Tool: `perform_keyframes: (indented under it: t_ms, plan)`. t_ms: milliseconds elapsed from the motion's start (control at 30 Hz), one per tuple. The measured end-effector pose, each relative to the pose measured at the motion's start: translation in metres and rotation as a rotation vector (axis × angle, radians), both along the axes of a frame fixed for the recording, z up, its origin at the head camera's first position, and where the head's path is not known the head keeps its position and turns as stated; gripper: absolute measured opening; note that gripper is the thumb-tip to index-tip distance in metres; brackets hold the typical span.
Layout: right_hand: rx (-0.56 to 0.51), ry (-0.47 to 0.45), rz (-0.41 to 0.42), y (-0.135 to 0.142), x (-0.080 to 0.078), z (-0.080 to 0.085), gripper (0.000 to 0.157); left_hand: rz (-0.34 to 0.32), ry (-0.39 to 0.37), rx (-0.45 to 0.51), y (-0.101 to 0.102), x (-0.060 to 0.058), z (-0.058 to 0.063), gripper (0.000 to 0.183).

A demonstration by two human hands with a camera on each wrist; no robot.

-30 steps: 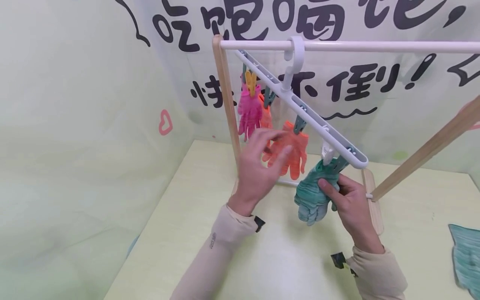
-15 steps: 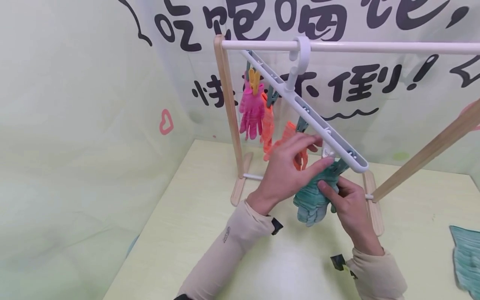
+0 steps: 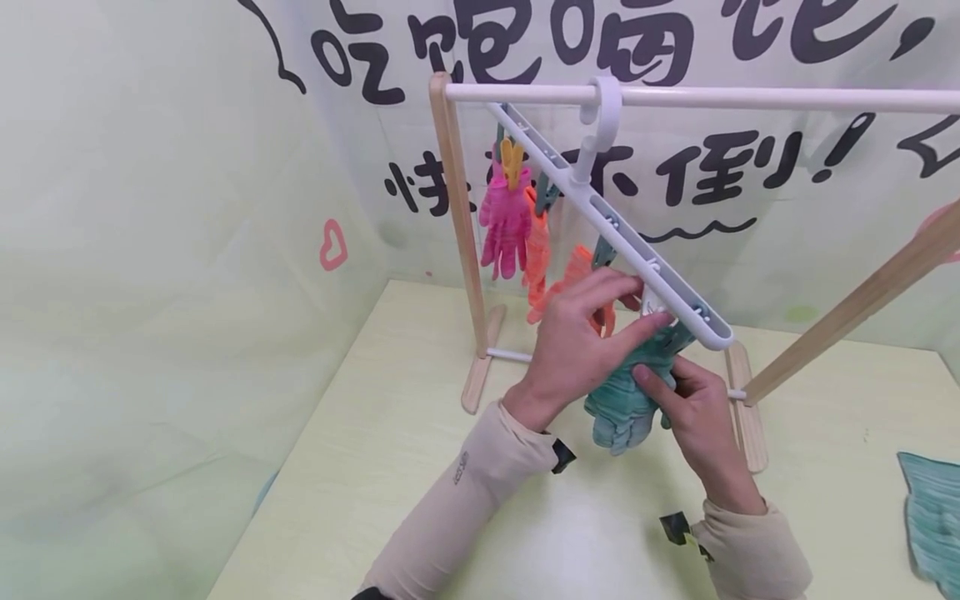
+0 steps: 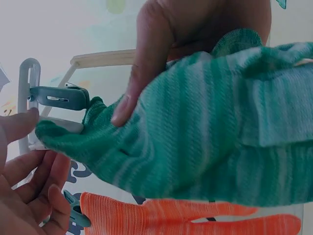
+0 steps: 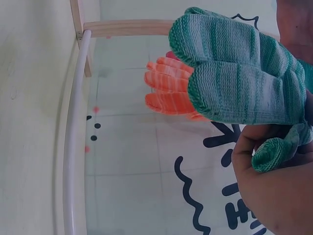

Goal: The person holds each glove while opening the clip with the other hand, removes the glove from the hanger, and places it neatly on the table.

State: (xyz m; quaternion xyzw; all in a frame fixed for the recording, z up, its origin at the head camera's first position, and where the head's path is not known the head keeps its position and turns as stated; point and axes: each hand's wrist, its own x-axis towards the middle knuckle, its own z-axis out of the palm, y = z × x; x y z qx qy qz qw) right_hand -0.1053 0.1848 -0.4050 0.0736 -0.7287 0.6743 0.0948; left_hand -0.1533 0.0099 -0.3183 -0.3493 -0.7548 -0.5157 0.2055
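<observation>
A green striped glove point(image 3: 621, 404) hangs near the front end of a pale clip hanger point(image 3: 633, 237). My right hand point(image 3: 703, 417) grips it from the right, thumb lying across the knit. In the left wrist view, a dark green clothespin point(image 4: 63, 98) bites one corner of the glove's cuff. Beside it, my left hand point(image 3: 577, 337) pinches a white clothespin point(image 4: 68, 126) at the cuff's other corner, with thumb and fingers on either side. The right wrist view shows the glove's fingers point(image 5: 234, 88) dangling, with the right hand point(image 5: 264, 181) behind them.
Orange gloves point(image 3: 537, 258) and a pink glove point(image 3: 506, 225) hang farther back, near a yellow clothespin point(image 3: 512, 164). The hanger hooks over a white rod point(image 3: 517, 93) between wooden legs point(image 3: 459, 217). Another green striped piece point(image 3: 933, 517) lies on the table at right.
My left hand has moved right, from in front of the orange glove to the white clothespin, and now pinches it. My right hand has stayed on the green glove.
</observation>
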Motion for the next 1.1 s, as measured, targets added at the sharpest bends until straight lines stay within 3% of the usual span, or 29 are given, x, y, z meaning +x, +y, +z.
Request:
perform_keyframes:
  t_ms: [233, 667, 1100]
  plan:
    - [0.097, -0.005, -0.015, 0.006, 0.0, -0.002, 0.019, 0.039, 0.017, 0.016, -0.002, 0.003, 0.001, 0.033]
    - [0.121, -0.055, 0.04, 0.023, 0.006, -0.014, 0.017, 0.017, 0.014, 0.081, -0.002, 0.001, -0.001, 0.033]
    - [0.071, -0.101, -0.075, 0.056, 0.018, -0.025, 0.019, 0.013, 0.024, 0.096, -0.003, -0.001, -0.003, 0.031]
